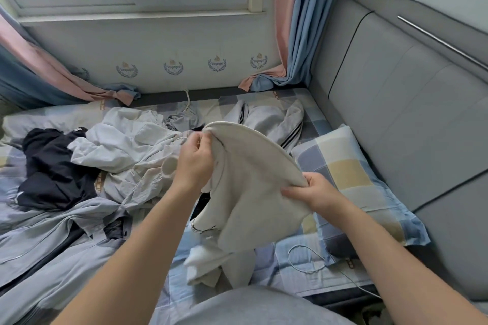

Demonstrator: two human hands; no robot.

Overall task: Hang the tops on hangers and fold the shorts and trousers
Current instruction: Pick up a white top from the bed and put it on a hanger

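Over the bed (pixel 314 113), cream garment (pixel 250 179): type unclear.

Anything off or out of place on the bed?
A thin white cable loops loose on the bed beside the pillow, close to the held garment; it could snag. The curtain hems also lie on it.

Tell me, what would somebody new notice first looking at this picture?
The left hand and right hand hold a cream garment up in the middle, its lower part trailing onto the bed. To the left lies a rumpled pile of clothes, with a black garment at its far end. A checked pillow sits to the right.
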